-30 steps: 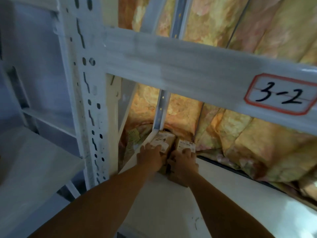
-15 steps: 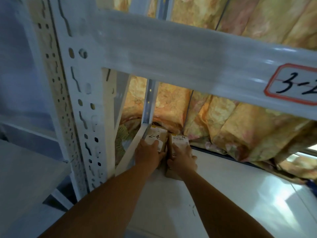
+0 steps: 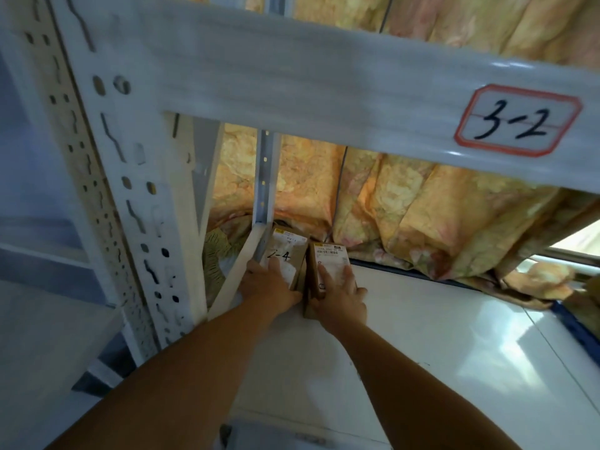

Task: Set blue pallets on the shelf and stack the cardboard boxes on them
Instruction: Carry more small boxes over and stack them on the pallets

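Observation:
Two small cardboard boxes stand side by side in the far left corner of the white shelf (image 3: 438, 336). The left box (image 3: 287, 251) has a white label marked "2-4". The right box (image 3: 329, 258) carries a barcode label. My left hand (image 3: 269, 282) lies flat on the left box, fingers over its top. My right hand (image 3: 341, 295) lies on the right box, covering its near half. No blue pallet is visible under the boxes; a dark blue edge (image 3: 578, 332) shows at the far right.
A white beam (image 3: 324, 86) labelled "3-2" crosses overhead. A perforated white upright (image 3: 107, 177) stands at the left, a slim rear post (image 3: 266, 177) behind the boxes. A yellow-orange floral curtain (image 3: 422, 216) hangs behind the shelf. A grey shelf (image 3: 39, 352) lies lower left.
My view has shifted so the beam and upright sit differently in frame. Both hands stay on the two boxes, with fingers now reaching further over their tops.

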The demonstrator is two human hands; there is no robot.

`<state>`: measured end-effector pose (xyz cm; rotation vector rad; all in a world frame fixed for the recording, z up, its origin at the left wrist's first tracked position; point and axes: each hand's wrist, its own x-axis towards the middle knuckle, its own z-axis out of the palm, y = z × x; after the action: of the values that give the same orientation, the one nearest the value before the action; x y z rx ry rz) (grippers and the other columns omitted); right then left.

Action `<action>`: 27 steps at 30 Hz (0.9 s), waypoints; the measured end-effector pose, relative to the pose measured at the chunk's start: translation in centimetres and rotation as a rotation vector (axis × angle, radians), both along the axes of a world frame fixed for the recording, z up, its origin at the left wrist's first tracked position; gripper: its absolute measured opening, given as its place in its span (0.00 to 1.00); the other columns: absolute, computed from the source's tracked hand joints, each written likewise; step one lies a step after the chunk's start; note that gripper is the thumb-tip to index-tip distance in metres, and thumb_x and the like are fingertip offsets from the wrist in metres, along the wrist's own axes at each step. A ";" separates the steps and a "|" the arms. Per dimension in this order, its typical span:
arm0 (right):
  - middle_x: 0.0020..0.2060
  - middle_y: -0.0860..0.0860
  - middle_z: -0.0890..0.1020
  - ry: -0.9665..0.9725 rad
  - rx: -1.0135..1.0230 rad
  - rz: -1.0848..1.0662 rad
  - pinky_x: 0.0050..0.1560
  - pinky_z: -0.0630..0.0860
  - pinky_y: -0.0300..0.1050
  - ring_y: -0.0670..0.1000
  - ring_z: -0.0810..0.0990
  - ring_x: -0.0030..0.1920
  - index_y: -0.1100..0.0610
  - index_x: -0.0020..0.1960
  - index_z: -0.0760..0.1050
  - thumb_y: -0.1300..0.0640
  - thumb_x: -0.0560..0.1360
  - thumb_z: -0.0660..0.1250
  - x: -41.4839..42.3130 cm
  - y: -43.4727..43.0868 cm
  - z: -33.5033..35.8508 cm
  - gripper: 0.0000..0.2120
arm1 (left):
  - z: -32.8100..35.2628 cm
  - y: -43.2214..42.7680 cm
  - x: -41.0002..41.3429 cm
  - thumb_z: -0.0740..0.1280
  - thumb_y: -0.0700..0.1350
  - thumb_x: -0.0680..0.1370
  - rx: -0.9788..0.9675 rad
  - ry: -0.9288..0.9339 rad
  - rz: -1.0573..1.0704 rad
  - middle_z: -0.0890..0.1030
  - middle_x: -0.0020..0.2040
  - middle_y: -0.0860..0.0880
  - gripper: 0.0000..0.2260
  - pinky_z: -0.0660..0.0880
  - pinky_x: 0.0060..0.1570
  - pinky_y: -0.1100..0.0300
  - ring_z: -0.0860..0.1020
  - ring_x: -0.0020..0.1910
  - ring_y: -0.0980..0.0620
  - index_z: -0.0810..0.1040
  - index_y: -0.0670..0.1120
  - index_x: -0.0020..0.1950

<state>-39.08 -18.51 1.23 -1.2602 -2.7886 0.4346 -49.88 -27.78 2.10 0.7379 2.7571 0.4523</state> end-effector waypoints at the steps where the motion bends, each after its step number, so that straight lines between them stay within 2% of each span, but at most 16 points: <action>1: 0.77 0.51 0.44 0.004 0.001 0.001 0.62 0.69 0.57 0.63 0.59 0.68 0.34 0.75 0.47 0.43 0.77 0.60 0.1 0.0 0.0 0.32 | 0.0 -0.1 0.0 0.70 0.64 0.68 0.000 -0.003 0.000 0.57 0.70 0.37 0.43 0.69 0.62 0.47 0.67 0.66 0.36 0.53 0.51 0.75; 5: 0.76 0.51 0.46 0.118 -0.065 -0.062 0.61 0.71 0.57 0.63 0.60 0.67 0.36 0.75 0.49 0.42 0.75 0.60 0.6 0.0 0.2 0.32 | 0.0 -0.2 0.1 0.70 0.64 0.69 0.012 -0.014 0.001 0.57 0.71 0.37 0.44 0.70 0.62 0.48 0.67 0.67 0.36 0.51 0.51 0.76; 10: 0.75 0.54 0.46 0.256 -0.047 -0.214 0.61 0.71 0.58 0.64 0.60 0.68 0.40 0.75 0.48 0.41 0.74 0.64 2.9 0.6 -0.3 0.36 | 0.1 -0.2 0.2 0.68 0.64 0.70 0.126 -0.009 0.024 0.55 0.72 0.36 0.47 0.72 0.62 0.46 0.68 0.66 0.35 0.42 0.52 0.78; 14: 0.75 0.55 0.47 0.252 -0.031 -0.268 0.62 0.70 0.58 0.63 0.60 0.67 0.42 0.75 0.48 0.41 0.74 0.63 5.2 1.2 -1.0 0.36 | 1.1 0.1 0.9 0.68 0.65 0.70 0.251 0.053 0.031 0.55 0.72 0.37 0.48 0.74 0.55 0.47 0.72 0.62 0.34 0.39 0.56 0.77; 18: 0.74 0.55 0.48 0.254 -0.028 -0.321 0.61 0.71 0.57 0.63 0.61 0.67 0.42 0.75 0.49 0.42 0.72 0.65 7.0 2.1 -1.6 0.37 | 2.7 1.1 2.7 0.66 0.68 0.70 0.321 0.048 -0.075 0.63 0.70 0.41 0.48 0.76 0.44 0.53 0.75 0.50 0.43 0.36 0.59 0.77; 21: 0.73 0.55 0.49 0.245 -0.027 -0.373 0.61 0.72 0.57 0.63 0.62 0.66 0.42 0.74 0.49 0.43 0.71 0.65 8.0 2.6 -1.9 0.37 | 3.1 2.8 5.0 0.64 0.70 0.69 0.254 -0.042 -0.159 0.58 0.74 0.40 0.47 0.75 0.49 0.53 0.75 0.58 0.40 0.36 0.61 0.76; 24: 0.74 0.55 0.49 0.242 -0.033 -0.423 0.62 0.71 0.57 0.63 0.62 0.65 0.43 0.75 0.50 0.43 0.71 0.65 9.6 3.3 -2.0 0.37 | 2.6 4.8 7.8 0.62 0.71 0.69 0.145 -0.063 -0.219 0.54 0.77 0.40 0.48 0.73 0.55 0.52 0.70 0.67 0.39 0.34 0.61 0.76; 27: 0.74 0.57 0.49 0.240 -0.057 -0.500 0.64 0.69 0.57 0.63 0.61 0.67 0.44 0.75 0.50 0.43 0.72 0.66 12.2 4.5 -2.0 0.37 | 1.9 6.6 10.6 0.62 0.71 0.67 0.079 -0.117 -0.288 0.53 0.79 0.40 0.49 0.74 0.57 0.50 0.70 0.68 0.38 0.32 0.63 0.75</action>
<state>-26.90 -13.98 -0.75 -1.7149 -2.1765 0.5802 -39.30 -21.22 3.97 1.0721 2.4845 0.5252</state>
